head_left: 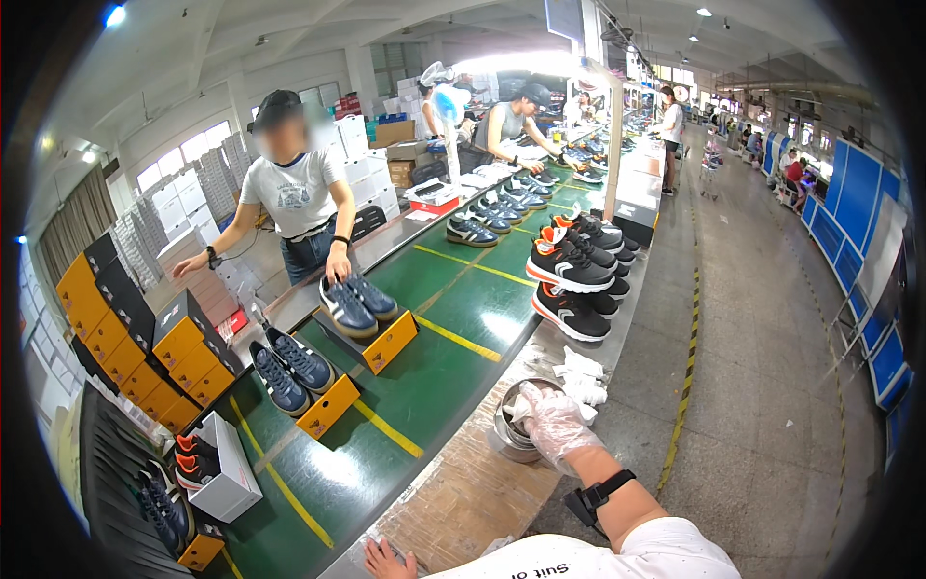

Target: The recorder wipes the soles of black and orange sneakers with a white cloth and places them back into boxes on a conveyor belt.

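Note:
My right hand (555, 423), in a clear plastic glove, reaches into a round metal pot (508, 442). Its fingers are closed on a white cloth (521, 407) inside the rim; the fingertips are partly hidden. Crumpled white cloths (581, 376) lie beside the pot. My left hand (389, 561) rests at the near edge of the brown-covered worktop (453, 502), fingers spread, holding nothing. Beyond the pot, black and orange sports shoes (574, 261) stand stacked.
A green conveyor belt (463, 362) carries blue sneakers (289, 372) in orange-fronted boxes and a white shoebox (231, 478). Across it, a person (299, 188) grips another blue pair. Farther along, a second person (511, 125) handles shoes. Orange boxes (145, 352) are stacked at left.

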`<state>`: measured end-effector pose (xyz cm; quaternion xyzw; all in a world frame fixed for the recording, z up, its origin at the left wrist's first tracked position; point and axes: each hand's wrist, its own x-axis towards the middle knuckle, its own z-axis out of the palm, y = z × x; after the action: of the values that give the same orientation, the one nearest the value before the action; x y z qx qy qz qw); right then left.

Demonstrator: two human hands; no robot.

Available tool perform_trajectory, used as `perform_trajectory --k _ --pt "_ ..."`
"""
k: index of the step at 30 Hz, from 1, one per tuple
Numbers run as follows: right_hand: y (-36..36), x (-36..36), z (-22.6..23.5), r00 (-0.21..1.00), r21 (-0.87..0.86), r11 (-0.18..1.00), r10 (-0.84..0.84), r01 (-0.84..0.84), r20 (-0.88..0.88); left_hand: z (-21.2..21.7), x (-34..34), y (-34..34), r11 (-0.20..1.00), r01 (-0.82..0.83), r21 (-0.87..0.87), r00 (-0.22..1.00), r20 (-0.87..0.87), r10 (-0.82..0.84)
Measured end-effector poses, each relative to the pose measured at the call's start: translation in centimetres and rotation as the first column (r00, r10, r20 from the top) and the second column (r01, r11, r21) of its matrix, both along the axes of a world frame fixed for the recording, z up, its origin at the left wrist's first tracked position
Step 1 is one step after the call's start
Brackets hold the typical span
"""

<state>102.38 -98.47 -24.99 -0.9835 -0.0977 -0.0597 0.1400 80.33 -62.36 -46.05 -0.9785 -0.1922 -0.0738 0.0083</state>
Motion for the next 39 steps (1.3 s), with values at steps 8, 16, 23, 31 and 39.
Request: perform_trajectory --k 8,16,23,31,39 --pt "-0.3 0.4 -0.2 0.999 0.019 1.0 0.019 -0.02 0.043 0.6 0.4 -0.9 0.997 -0.032 -0.065 0.999 0.021 0.034" --pt "-0.6 0.7 -0.3 0.999 0.022 1.0 0.014 -0.015 0.035 3.0 0.7 -2.0 0.988 -0.031 -0.15 0.999 -0.027 0.027" --pt "-0.9 1.1 -0.3 1.0 0.019 1.0 0.011 -0.012 0.017 3.3 1.0 -2.5 0.986 -0.033 -0.161 0.999 -0.019 0.03" --pt "-1.1 1.2 0.2 1.0 0.035 0.999 0.011 -0.01 -0.024 4.1 1.0 -2.7 0.987 0.0 -0.164 0.999 -0.034 -0.006" --pt "-1.3 1.7 0.3 1.0 0.002 1.0 0.011 -0.011 0.02 2.8 1.7 -2.5 0.992 -0.021 -0.123 1.0 -0.003 0.021"
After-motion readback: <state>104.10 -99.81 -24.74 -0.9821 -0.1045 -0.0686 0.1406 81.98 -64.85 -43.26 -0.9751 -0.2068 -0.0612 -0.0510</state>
